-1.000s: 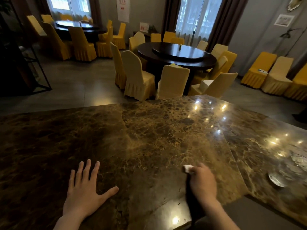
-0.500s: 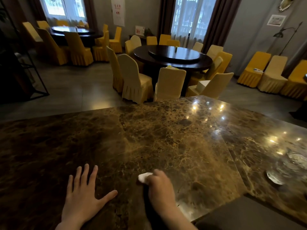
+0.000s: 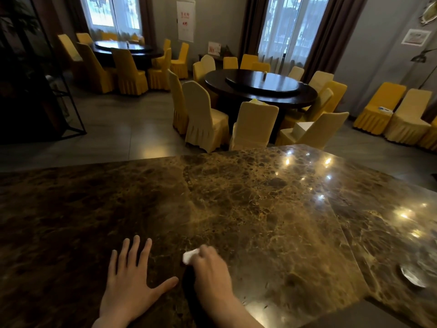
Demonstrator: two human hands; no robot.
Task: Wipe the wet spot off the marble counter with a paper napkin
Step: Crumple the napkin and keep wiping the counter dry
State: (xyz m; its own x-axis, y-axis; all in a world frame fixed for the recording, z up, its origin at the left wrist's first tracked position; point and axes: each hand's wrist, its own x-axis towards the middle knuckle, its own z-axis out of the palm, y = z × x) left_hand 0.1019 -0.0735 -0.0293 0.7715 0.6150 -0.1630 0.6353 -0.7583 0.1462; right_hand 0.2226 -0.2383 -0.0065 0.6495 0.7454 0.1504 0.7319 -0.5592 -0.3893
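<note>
The brown veined marble counter (image 3: 248, 204) fills the lower half of the view. My right hand (image 3: 210, 273) presses a small white wad of paper napkin (image 3: 190, 256) onto the counter near its front edge; only the wad's tip shows past my fingers. My left hand (image 3: 132, 282) lies flat beside it on the left, fingers spread, holding nothing. A shiny wet patch (image 3: 412, 276) glistens on the counter at the far right, well away from the napkin.
The counter's front edge cuts in at the lower right. Beyond its far edge stand round dark dining tables (image 3: 260, 88) ringed by yellow covered chairs (image 3: 201, 119). A dark metal shelf frame (image 3: 61, 91) stands at the left.
My right hand has swept the napkin leftward across the counter, from right of centre to close beside my left hand. My left hand stays flat in place.
</note>
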